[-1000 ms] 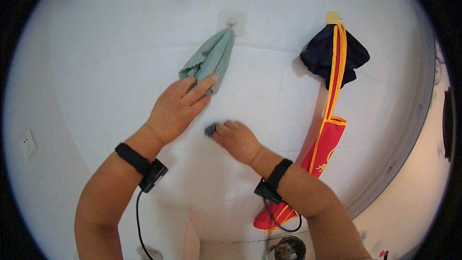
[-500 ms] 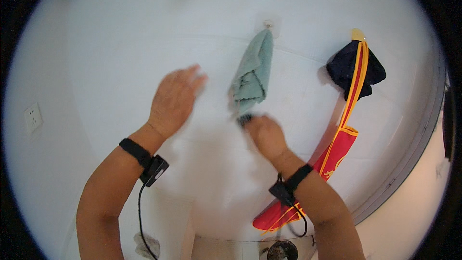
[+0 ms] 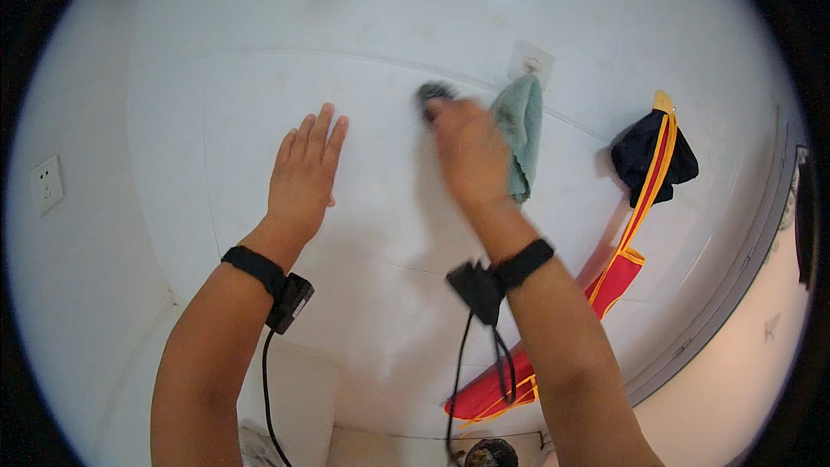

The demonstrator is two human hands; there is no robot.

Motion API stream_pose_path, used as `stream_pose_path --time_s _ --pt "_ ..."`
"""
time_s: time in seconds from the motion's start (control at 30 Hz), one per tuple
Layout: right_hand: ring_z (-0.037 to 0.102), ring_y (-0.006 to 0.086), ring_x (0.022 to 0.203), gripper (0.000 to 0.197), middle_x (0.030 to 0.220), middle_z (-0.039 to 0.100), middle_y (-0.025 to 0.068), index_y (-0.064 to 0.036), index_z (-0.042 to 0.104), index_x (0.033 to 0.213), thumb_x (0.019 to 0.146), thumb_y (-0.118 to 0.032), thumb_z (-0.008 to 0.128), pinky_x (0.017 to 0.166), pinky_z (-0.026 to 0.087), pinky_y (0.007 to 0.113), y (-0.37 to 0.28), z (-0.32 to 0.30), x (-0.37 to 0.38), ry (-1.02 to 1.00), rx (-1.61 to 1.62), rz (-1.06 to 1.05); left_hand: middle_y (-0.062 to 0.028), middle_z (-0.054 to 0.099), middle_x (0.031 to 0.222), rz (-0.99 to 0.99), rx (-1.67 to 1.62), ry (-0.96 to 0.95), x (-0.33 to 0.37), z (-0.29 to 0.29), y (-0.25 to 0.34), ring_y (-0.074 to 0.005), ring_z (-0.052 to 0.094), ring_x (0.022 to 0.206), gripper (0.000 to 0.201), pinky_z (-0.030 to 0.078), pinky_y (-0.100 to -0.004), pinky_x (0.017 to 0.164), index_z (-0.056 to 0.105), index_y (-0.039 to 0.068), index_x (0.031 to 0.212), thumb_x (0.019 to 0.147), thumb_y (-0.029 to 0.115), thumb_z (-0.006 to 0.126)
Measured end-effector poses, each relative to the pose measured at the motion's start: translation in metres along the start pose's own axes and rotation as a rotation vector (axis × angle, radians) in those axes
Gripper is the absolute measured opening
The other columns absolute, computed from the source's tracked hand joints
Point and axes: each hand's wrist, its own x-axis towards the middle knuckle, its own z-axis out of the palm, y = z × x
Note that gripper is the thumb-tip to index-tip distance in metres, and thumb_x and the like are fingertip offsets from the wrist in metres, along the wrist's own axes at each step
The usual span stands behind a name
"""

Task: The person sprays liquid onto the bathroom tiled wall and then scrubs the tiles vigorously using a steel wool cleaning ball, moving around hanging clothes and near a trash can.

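Observation:
My right hand (image 3: 471, 151) grips a dark grey, wiry-looking scouring ball (image 3: 435, 97) against the white tiled wall (image 3: 380, 182). Motion blurs the ball and the fingers, and part of it lies hidden under them. Just right of this hand, a grey-green cloth (image 3: 524, 125) hangs from a small hook (image 3: 532, 64); the hand covers its left side. To the left, my left hand (image 3: 304, 169) is spread out with its palm toward the wall and nothing in it. Whether its palm touches the tiles I cannot tell.
Farther right, a dark cloth item (image 3: 638, 154) and a red apron-like cloth (image 3: 616, 284) with yellow edging hang from a yellow hook (image 3: 663, 102). A power socket (image 3: 47, 184) is on the left wall. A grey frame (image 3: 735, 294) curves along the right. Cables (image 3: 268, 398) trail from my wristbands.
My right hand has moved up with the scouring ball, from below the cloth's lower end to beside its upper part. My left hand has flattened out, fingers pointing up.

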Motion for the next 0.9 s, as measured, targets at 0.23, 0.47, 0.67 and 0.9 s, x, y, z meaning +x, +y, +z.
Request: stream_pose_path --time_s 0.23,0.47,0.67,0.9 --pt "0.06 0.0273 0.078 0.014 0.089 0.057 0.0121 -0.0061 0.059 0.093 0.082 -0.01 0.052 0.067 0.052 0.036 0.0 0.015 -0.069 -0.122 -0.043 -0.222 -0.0111 0.015 0.151 0.02 -0.017 0.038 -0.002 0.008 -0.001 -0.0287 0.026 0.135 0.109 0.024 -0.0398 0.111 0.017 0.009 0.144 0.057 0.013 0.083" --pt "0.063 0.031 0.079 0.016 0.093 0.057 0.0151 -0.0037 0.056 0.098 0.086 -0.014 0.052 0.064 0.055 0.04 0.039 -0.021 0.023 0.147 -0.28 0.221 -0.0114 0.015 0.151 0.006 0.021 0.005 -0.001 -0.001 0.001 -0.0286 0.025 0.136 0.105 0.024 -0.0391 0.111 0.017 0.008 0.144 0.061 0.014 0.081" --pt "0.063 0.0346 0.079 0.011 0.094 0.056 0.0207 0.0008 0.054 0.091 0.083 -0.003 0.049 0.069 0.054 0.041 -0.023 0.013 0.03 -0.192 -0.161 0.059 -0.0123 0.013 0.152 0.011 0.022 -0.039 -0.001 -0.005 -0.006 -0.0284 0.023 0.137 0.107 0.023 -0.0391 0.112 0.014 0.007 0.145 0.062 0.018 0.08" --pt "0.062 0.0354 0.08 0.01 0.097 0.055 0.0191 0.001 0.053 0.092 0.085 -0.005 0.049 0.069 0.053 0.041 0.024 -0.026 0.08 0.019 -0.258 0.233 -0.0133 0.013 0.152 0.07 0.131 0.053 -0.007 0.017 -0.003 -0.0278 0.023 0.137 0.11 0.022 -0.039 0.112 0.013 0.005 0.145 0.061 0.026 0.081"
